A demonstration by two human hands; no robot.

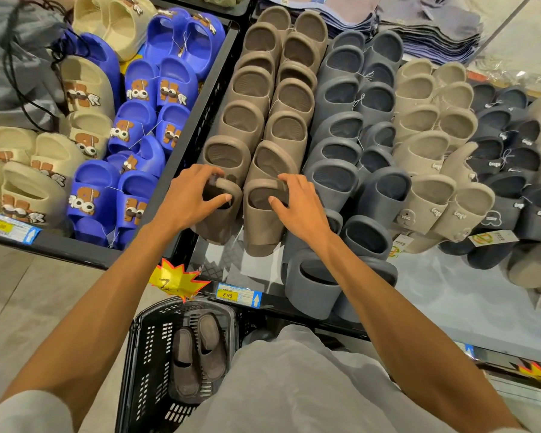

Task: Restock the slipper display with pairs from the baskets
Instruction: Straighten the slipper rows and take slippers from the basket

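Two rows of brown slippers (264, 98) run up the middle of the display shelf. My left hand (197, 190) grips the strap of the nearest brown slipper on the left (214, 220), fingers over the top and thumb in the opening. My right hand (297, 200) grips the strap of its partner on the right (258, 226) the same way. Below, a black plastic basket (147, 364) on the floor holds one more brown pair (197, 354), lying soles up.
Grey slippers (344, 142), beige slippers (428, 120) and dark navy slippers (506, 151) fill the rows to the right. A black crate (197, 126) on the left holds blue and cream cartoon slippers. Price tags (239, 295) hang on the shelf's front edge. Folded cloths are stacked behind.
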